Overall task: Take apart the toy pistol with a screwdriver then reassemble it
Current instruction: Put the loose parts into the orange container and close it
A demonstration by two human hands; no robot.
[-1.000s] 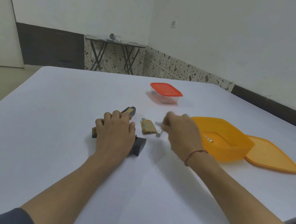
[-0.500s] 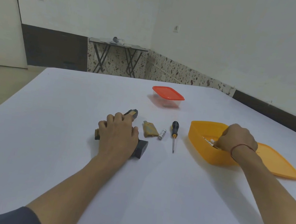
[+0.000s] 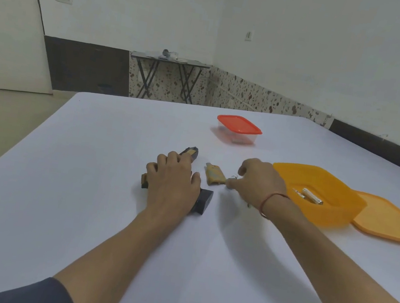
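Left hand (image 3: pixel 173 182) is down on the toy pistol (image 3: pixel 204 200), fingers curled over its top and clamping it flat to the white table (image 3: pixel 70 196). Muzzle pokes out beyond the knuckles, dark grip sticks out by the thumb. Right hand (image 3: pixel 260 183) hovers low just beside it, fingers curled toward the tabletop; whether it grasps anything, I cannot tell. Its thumb is right at a small silver part (image 3: pixel 233 176), next to a tan cover piece (image 3: pixel 213 176). Further right is the orange tub (image 3: pixel 335 213) with batteries (image 3: pixel 313 196) inside, their print too small to read, and its orange lid (image 3: pixel 390 225) alongside. Beyond, a red-lidded box (image 3: pixel 239 127).
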